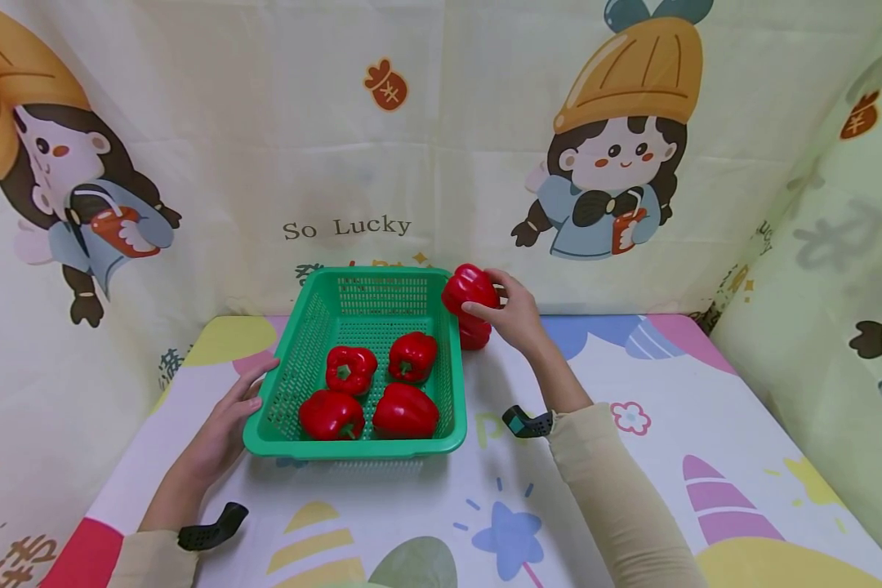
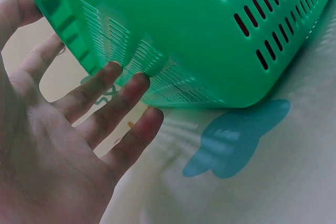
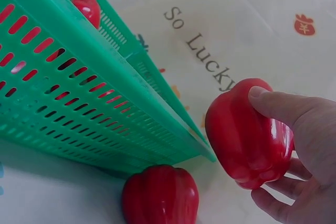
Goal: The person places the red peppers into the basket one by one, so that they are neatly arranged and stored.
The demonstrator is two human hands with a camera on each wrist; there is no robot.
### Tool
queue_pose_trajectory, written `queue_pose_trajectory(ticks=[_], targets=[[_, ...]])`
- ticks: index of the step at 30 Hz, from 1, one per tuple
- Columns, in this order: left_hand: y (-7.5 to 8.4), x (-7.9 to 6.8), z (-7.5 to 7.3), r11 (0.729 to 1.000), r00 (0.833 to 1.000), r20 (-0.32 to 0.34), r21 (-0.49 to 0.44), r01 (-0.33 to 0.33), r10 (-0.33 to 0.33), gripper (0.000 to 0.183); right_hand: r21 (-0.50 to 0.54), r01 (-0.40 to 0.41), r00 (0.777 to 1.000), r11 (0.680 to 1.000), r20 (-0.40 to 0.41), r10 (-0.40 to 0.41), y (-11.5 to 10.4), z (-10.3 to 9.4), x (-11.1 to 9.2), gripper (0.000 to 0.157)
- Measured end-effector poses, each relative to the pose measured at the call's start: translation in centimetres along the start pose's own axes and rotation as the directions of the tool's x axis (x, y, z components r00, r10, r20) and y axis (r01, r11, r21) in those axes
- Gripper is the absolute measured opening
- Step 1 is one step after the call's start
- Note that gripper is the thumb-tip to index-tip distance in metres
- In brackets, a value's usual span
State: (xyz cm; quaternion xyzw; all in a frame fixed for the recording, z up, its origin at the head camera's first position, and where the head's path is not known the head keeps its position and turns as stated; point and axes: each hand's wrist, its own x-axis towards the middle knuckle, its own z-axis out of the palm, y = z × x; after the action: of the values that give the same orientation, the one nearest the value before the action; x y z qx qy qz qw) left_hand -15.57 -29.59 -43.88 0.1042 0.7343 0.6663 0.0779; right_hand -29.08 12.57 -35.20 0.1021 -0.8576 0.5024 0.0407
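My right hand [image 1: 513,314] grips a red bell pepper [image 1: 469,287] above the right rim of a green plastic basket [image 1: 452,408], with the thumb across its side in the right wrist view. Below it, another red bell pepper [image 3: 160,196] stands on the table beside the basket's outer wall. Several more red bell peppers lie inside, among them one at the front left [image 1: 331,415] and one at the front right [image 1: 406,411]. At the basket's left side, my left hand [image 2: 68,114] touches the rim, its fingers mostly straight and spread along the outside.
The table [image 1: 588,506] wears a cover printed with pastel shapes. Behind it hangs a cream cloth [image 1: 478,163] with cartoon figures and lettering, and similar cloth closes off both sides. A dark band with a small device [image 1: 527,422] is on the right wrist.
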Motion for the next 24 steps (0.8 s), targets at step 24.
queue_pose_trajectory(ticks=[24], targets=[[-0.3, 0.1, -0.2, 1.0, 1.0, 0.014, -0.021, -0.018, 0.019, 0.052, 0.01, 0.019, 0.999, 1.0, 0.046, -0.019, -0.8, 1.4, 0.4, 0.076]])
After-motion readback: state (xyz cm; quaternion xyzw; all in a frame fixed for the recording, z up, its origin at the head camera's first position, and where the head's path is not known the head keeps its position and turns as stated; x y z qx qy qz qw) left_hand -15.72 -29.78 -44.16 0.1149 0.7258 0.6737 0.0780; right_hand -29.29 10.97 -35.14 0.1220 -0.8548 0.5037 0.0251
